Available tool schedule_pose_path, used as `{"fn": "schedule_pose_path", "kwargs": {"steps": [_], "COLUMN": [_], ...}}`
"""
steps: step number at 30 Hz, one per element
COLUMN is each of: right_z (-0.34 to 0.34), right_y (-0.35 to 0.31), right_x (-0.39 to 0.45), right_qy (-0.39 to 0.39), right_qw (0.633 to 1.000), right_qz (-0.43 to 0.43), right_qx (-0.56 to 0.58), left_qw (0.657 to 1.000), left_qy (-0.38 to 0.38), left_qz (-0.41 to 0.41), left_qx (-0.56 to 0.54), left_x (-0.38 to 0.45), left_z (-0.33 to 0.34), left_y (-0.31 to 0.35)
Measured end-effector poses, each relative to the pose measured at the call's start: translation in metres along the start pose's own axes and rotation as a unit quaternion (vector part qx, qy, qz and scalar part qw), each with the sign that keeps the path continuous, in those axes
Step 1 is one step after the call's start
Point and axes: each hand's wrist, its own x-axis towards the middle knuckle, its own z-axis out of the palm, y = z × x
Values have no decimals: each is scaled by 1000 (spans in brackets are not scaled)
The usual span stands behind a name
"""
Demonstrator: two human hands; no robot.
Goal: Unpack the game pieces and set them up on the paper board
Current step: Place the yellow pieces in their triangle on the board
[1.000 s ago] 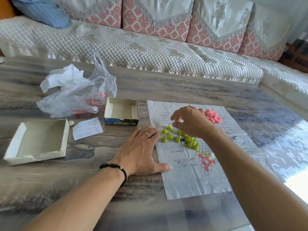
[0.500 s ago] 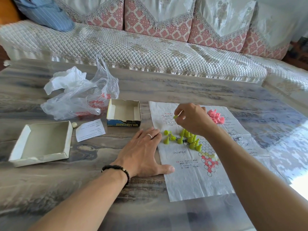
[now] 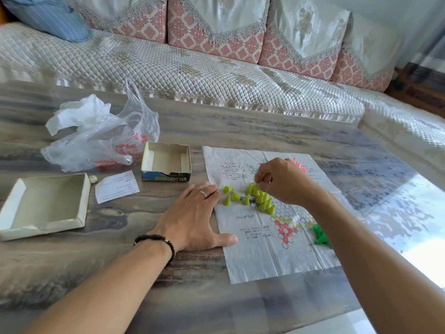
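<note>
Left hand (image 3: 192,218) lies flat, fingers spread, pinning the paper board (image 3: 265,249) to the table (image 3: 240,131); right hand (image 3: 281,180) pinches a yellow-green piece (image 3: 254,186) above the cluster

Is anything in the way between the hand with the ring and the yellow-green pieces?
Nothing visible is. The left hand lies flat at the paper board's edge, and the nearest yellow-green pieces stand just beyond its fingers, with only bare paper between.

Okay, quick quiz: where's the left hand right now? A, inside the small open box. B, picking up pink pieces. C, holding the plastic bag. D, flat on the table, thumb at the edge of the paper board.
D: the left hand lies flat on the table, thumb at the paper board edge.
</note>
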Motion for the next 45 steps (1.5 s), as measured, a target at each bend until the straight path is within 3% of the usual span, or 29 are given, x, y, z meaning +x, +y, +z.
{"fn": "schedule_pose_path", "kwargs": {"steps": [21, 34, 45], "right_z": [16, 12, 32], "right_y": [1, -4, -25], "right_x": [2, 11, 40], "right_qy": [-66, -9, -101], "right_qw": [997, 1000, 992], "right_qz": [1, -26, -18], "right_qx": [-33, 1, 71], "left_qw": [1000, 1000, 1000], "left_qy": [-5, 9, -2], "left_qz": [-4, 6, -1], "left_qx": [-3, -8, -1], "left_x": [-1, -1, -2], "left_z": [-1, -1, -2], "left_y": [0, 0, 1]}}
